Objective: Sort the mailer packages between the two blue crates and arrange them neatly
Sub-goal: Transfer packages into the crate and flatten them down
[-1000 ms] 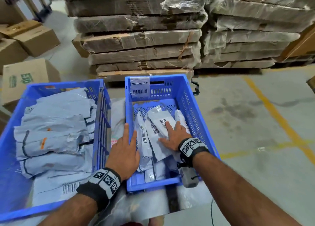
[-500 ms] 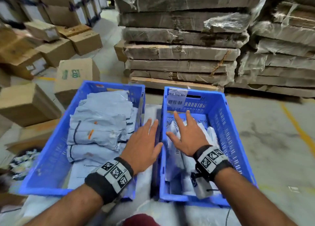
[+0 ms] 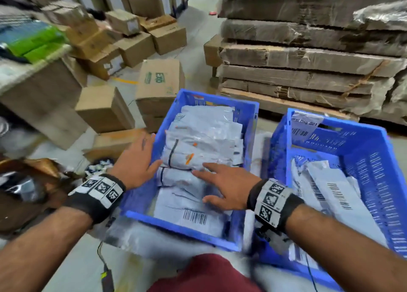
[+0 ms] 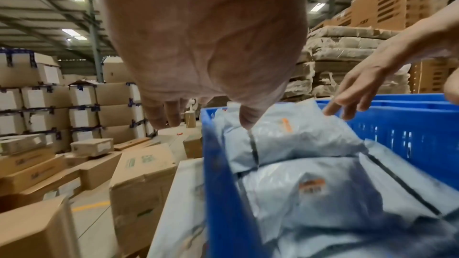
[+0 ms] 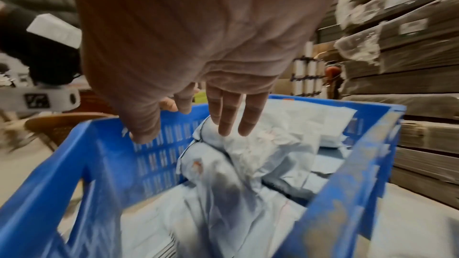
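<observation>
Two blue crates stand side by side. The left crate (image 3: pixel 176 230) holds a pile of grey mailers (image 3: pixel 204 137), some with orange marks and black strips. In the right crate (image 3: pixel 374 170) white mailers with barcodes (image 3: pixel 330 192) lean on edge. My left hand (image 3: pixel 145 153) is open over the left crate's left rim (image 4: pixel 218 183), with the thumb at a grey mailer (image 4: pixel 293 140). My right hand (image 3: pixel 218 181) is spread open, palm down, on or just above the grey pile (image 5: pixel 261 144). I cannot tell whether it touches. Neither hand holds anything.
Cardboard boxes (image 3: pixel 105 109) crowd the floor left of the crates, one (image 3: pixel 160 87) right behind the left crate. Wrapped flat cardboard stacks (image 3: pixel 308 60) rise behind the right crate. A barcode tag (image 3: pixel 305 124) hangs on the right crate's far wall. Plastic sheeting (image 3: pixel 132 232) lies beneath.
Both hands have left the right crate and moved left to the left crate's grey mailers. The head view has swung left with them.
</observation>
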A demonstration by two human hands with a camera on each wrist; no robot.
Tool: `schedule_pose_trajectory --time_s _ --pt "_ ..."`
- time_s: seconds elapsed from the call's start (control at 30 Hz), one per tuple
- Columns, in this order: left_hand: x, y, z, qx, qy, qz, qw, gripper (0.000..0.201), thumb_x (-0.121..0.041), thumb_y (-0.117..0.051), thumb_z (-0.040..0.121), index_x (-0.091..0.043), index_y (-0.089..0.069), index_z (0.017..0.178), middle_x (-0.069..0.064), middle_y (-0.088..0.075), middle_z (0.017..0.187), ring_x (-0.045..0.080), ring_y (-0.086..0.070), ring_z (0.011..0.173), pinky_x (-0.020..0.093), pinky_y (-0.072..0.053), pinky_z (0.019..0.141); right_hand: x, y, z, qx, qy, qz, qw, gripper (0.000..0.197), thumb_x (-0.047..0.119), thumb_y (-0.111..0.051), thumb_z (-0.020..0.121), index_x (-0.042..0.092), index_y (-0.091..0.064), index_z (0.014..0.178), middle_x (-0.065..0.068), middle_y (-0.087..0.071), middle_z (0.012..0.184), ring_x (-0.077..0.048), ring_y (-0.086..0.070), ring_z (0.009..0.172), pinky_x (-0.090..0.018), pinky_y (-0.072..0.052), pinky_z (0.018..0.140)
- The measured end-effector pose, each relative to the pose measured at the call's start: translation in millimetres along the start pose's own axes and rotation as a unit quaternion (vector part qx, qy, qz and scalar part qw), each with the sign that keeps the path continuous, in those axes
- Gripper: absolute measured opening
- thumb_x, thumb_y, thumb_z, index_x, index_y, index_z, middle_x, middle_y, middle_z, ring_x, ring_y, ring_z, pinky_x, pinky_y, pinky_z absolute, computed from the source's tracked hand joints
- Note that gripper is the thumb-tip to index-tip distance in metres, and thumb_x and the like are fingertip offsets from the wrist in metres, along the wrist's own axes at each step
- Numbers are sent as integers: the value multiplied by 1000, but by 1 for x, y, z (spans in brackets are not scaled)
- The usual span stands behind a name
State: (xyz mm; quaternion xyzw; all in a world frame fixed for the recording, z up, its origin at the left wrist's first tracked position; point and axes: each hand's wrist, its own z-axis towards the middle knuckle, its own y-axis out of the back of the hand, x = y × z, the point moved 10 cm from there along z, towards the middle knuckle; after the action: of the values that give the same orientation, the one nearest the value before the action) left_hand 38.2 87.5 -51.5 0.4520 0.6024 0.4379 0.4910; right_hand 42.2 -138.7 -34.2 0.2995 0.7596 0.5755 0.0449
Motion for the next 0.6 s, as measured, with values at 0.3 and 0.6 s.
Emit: schedule_pose_trajectory --time_s 0.3,0.6 --pt "40 -41 -13 48 -1 -4 999 78 -39 -46 101 0 -12 159 27 -22 161 42 -31 146 51 -34 117 41 -89 69 230 13 -112 967 66 37 -54 95 36 -26 155 -10 -50 144 -34 -58 121 -43 -52 94" --pt "40 -45 -13 3 19 -101 995 70 -35 -32 96 0 -23 155 21 -43 148 39 -48 127 51 -43 105 26 -140 102 274 -44 -92 956 69 21 -62 89 19 -31 151 -10 -36 152 -31 -44 137 -44 -50 99"
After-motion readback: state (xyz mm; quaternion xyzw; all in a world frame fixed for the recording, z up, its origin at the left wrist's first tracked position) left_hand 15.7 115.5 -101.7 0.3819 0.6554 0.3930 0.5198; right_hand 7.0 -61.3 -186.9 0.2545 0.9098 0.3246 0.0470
